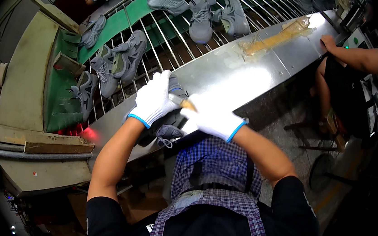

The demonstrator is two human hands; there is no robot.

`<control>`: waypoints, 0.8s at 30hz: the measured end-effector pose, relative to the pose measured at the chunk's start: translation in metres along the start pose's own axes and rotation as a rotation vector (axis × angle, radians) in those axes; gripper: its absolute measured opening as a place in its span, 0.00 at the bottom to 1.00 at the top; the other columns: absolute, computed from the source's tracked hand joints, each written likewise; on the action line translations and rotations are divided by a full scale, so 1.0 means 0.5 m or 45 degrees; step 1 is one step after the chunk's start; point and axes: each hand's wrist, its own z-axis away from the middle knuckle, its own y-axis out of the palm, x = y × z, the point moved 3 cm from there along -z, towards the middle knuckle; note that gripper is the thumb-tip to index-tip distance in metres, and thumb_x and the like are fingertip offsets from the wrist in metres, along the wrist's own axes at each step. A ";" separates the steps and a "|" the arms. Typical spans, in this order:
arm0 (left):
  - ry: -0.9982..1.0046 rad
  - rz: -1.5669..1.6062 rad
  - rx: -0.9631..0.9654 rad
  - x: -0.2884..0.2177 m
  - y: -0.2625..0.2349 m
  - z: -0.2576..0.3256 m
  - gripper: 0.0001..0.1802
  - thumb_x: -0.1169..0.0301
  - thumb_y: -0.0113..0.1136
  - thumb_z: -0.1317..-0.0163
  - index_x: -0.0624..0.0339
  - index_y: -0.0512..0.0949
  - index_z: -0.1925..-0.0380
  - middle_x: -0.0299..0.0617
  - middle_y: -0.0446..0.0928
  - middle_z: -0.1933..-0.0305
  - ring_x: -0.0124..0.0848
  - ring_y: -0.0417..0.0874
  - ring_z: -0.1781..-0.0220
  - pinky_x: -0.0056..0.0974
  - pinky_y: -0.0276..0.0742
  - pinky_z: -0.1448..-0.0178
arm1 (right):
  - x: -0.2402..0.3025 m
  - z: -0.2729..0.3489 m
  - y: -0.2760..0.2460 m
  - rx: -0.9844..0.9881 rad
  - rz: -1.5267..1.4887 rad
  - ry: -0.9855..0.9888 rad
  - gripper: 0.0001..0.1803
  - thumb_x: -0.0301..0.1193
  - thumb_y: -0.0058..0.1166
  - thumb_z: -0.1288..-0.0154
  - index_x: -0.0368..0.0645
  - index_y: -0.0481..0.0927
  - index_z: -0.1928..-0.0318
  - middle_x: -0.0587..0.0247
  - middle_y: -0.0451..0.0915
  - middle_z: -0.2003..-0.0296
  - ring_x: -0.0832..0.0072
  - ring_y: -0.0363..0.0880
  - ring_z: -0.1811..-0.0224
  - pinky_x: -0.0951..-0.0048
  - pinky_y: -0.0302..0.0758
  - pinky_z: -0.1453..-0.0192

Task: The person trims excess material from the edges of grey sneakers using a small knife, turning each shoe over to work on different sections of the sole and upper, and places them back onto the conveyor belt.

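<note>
The metal ledge (229, 74) ran slantwise from the lower left to the upper right, and the person worked over its near edge, toward its left part. The left hand (153, 98), in a white glove with a blue cuff, lay over a gray shoe (168, 132) at that edge, its fingers close together and mostly straight; whether they gripped the shoe or only pressed on it I could not tell. The shoe's laced part, partly hidden under the hands, reached to the near edge of the ledge, and its loose lace hung there. The right hand (216, 120), gloved alike and blurred, was just beside the left above that edge, closed around the tan handle of a short tool (182, 102) whose pale end pointed at the left hand.

Rightward along the ledge, a broad, shiny stretch gave open room, up to the strip of brown tape (276, 37) near its far edge. At the ledge's right end, a co-worker's hand (328, 43) rested on the surface. Beyond the far edge, metal rods (162, 54) bore several gray shoes (201, 21), with gaps between the rods. Left of the ledge stood a green-lined housing (25, 72), which closed off that side.
</note>
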 end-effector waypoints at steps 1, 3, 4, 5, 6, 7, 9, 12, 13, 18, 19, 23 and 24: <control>0.010 0.008 0.026 -0.007 -0.007 0.008 0.56 0.43 0.82 0.52 0.56 0.69 0.27 0.55 0.77 0.36 0.55 0.87 0.38 0.54 0.86 0.37 | -0.012 -0.004 -0.021 0.000 -0.098 0.069 0.30 0.55 0.50 0.17 0.37 0.82 0.45 0.42 0.89 0.60 0.49 0.91 0.59 0.51 0.84 0.49; 0.028 0.015 0.051 -0.013 -0.012 0.009 0.54 0.44 0.82 0.51 0.55 0.70 0.27 0.54 0.77 0.37 0.55 0.87 0.39 0.54 0.85 0.37 | -0.051 -0.023 -0.032 -0.027 -0.295 0.230 0.30 0.56 0.45 0.16 0.38 0.83 0.50 0.50 0.87 0.66 0.55 0.88 0.65 0.52 0.84 0.53; 0.043 0.017 0.052 -0.017 -0.013 0.010 0.54 0.44 0.82 0.51 0.55 0.70 0.27 0.54 0.77 0.37 0.55 0.87 0.39 0.55 0.85 0.37 | -0.063 -0.024 -0.020 0.070 -0.391 0.325 0.31 0.56 0.44 0.15 0.39 0.82 0.51 0.52 0.84 0.68 0.58 0.86 0.66 0.54 0.83 0.55; 0.057 0.019 0.056 -0.020 -0.014 0.012 0.54 0.44 0.82 0.51 0.55 0.69 0.27 0.55 0.77 0.38 0.55 0.87 0.39 0.55 0.85 0.37 | -0.065 -0.021 -0.009 0.168 -0.490 0.423 0.31 0.56 0.43 0.15 0.39 0.82 0.52 0.55 0.82 0.70 0.60 0.84 0.68 0.56 0.83 0.58; 0.072 0.020 0.061 -0.020 -0.013 0.013 0.54 0.44 0.82 0.51 0.55 0.69 0.27 0.55 0.77 0.38 0.55 0.87 0.39 0.55 0.85 0.37 | -0.066 -0.018 0.003 0.268 -0.588 0.522 0.31 0.56 0.42 0.15 0.39 0.81 0.52 0.58 0.80 0.72 0.62 0.82 0.70 0.58 0.82 0.60; 0.104 0.053 0.034 -0.009 -0.009 0.007 0.54 0.43 0.81 0.50 0.55 0.70 0.28 0.55 0.78 0.38 0.55 0.87 0.38 0.56 0.85 0.38 | -0.066 -0.020 0.019 0.333 -0.733 0.516 0.29 0.54 0.40 0.14 0.40 0.79 0.54 0.61 0.75 0.72 0.67 0.76 0.72 0.63 0.78 0.66; 0.140 0.038 0.011 -0.010 -0.008 0.015 0.54 0.42 0.81 0.50 0.55 0.70 0.28 0.54 0.78 0.39 0.55 0.87 0.39 0.56 0.86 0.39 | -0.064 -0.019 0.037 0.318 -0.631 0.415 0.27 0.51 0.39 0.12 0.40 0.78 0.52 0.58 0.77 0.68 0.66 0.77 0.71 0.61 0.78 0.66; 0.186 0.017 -0.020 -0.013 -0.013 0.020 0.53 0.42 0.81 0.49 0.55 0.70 0.29 0.54 0.79 0.39 0.56 0.89 0.42 0.56 0.87 0.42 | -0.057 0.001 0.067 -0.044 -0.171 -0.326 0.15 0.38 0.44 0.15 0.39 0.76 0.49 0.50 0.80 0.62 0.54 0.81 0.66 0.52 0.80 0.61; 0.216 0.019 -0.032 -0.012 -0.012 0.021 0.52 0.42 0.81 0.49 0.55 0.70 0.29 0.54 0.78 0.39 0.56 0.89 0.43 0.55 0.87 0.42 | -0.057 0.015 0.076 -0.311 0.076 -0.595 0.10 0.32 0.47 0.17 0.38 0.75 0.48 0.47 0.81 0.59 0.49 0.83 0.64 0.49 0.80 0.59; 0.303 0.000 0.028 -0.005 -0.010 0.052 0.51 0.46 0.82 0.49 0.50 0.70 0.28 0.52 0.78 0.38 0.54 0.88 0.41 0.56 0.87 0.41 | 0.015 0.022 0.033 0.112 0.264 -0.364 0.20 0.42 0.49 0.17 0.36 0.79 0.46 0.43 0.84 0.60 0.45 0.87 0.60 0.50 0.82 0.54; 0.319 0.031 0.017 -0.013 -0.011 0.061 0.48 0.48 0.81 0.48 0.44 0.71 0.27 0.52 0.78 0.38 0.55 0.88 0.40 0.55 0.87 0.41 | 0.001 0.020 0.037 0.122 0.204 -0.284 0.22 0.45 0.48 0.16 0.36 0.80 0.47 0.42 0.85 0.61 0.45 0.88 0.59 0.49 0.83 0.53; 0.272 0.003 0.116 -0.023 -0.037 0.087 0.41 0.45 0.79 0.45 0.35 0.78 0.30 0.53 0.77 0.43 0.57 0.87 0.44 0.56 0.87 0.43 | -0.028 0.072 0.024 0.097 -0.269 0.182 0.29 0.50 0.41 0.14 0.35 0.84 0.53 0.49 0.84 0.69 0.54 0.84 0.68 0.51 0.82 0.57; 0.304 -0.007 0.115 -0.023 -0.036 0.085 0.41 0.45 0.79 0.45 0.34 0.78 0.30 0.53 0.77 0.43 0.57 0.87 0.44 0.56 0.87 0.43 | -0.039 0.085 0.031 -0.009 -0.471 0.317 0.28 0.50 0.40 0.14 0.37 0.83 0.54 0.55 0.81 0.73 0.61 0.80 0.74 0.54 0.81 0.64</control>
